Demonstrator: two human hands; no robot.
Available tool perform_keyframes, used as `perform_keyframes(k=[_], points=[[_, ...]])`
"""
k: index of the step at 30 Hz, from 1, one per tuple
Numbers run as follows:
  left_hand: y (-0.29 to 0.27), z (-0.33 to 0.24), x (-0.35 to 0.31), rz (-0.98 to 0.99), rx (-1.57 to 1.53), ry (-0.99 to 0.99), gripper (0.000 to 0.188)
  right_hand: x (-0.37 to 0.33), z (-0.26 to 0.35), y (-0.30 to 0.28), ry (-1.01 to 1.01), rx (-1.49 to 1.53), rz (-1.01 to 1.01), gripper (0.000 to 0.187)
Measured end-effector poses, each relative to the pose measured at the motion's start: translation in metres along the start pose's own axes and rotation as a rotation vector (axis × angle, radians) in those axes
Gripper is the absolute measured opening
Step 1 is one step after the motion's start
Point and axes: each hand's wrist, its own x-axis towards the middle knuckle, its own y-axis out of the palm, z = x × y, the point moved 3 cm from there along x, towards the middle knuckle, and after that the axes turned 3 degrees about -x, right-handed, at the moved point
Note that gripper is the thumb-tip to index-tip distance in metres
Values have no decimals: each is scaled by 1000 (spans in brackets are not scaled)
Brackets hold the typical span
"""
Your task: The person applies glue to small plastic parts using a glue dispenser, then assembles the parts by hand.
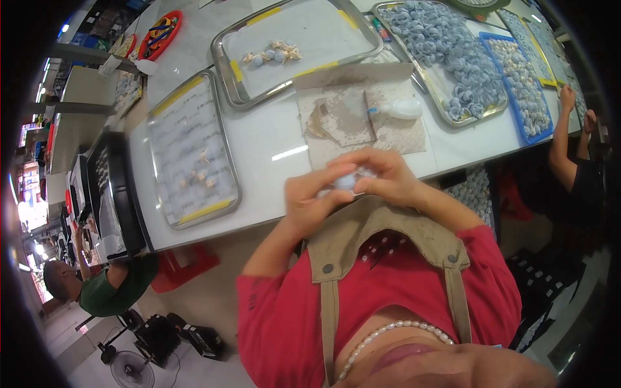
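Both hands meet just above the near table edge, in front of my apron. My left hand [312, 199] and my right hand [387, 178] are closed around a small pale-blue rounded piece [345, 182]. Fingers cover most of it, and a whitish bit shows beside it. Beyond the hands lies a stained cardboard sheet [404, 139] with a raised back edge. On its right side rests a white squeeze bottle [402, 108] with a blue tip, lying beside a thin brown strip [373, 126].
A metal tray [304, 39] behind holds a few blue-and-cream pieces. Another tray [225, 139] at left carries rows of small parts. To the right are a tray of blue curled pieces [446, 48] and a blue tray [548, 123]. Other people work at both sides.
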Motion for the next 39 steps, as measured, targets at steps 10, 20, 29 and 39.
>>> perform_keyframes(k=[10, 20, 29, 39], points=[[-211, 26, 1, -668, 971, -272, 29, -28, -20, -94, 2, -372, -706, 15], [-173, 74, 163, -418, 1128, -12, 25, -21, -20, -109, 4, -625, -806, 18], [-177, 123, 209, -210, 1160, -80, 22, -21, -36, -120, -35, -999, -637, 29], [-130, 59, 146, -442, 9, -86, 31, -22, -34, -115, 76, -957, -552, 40]])
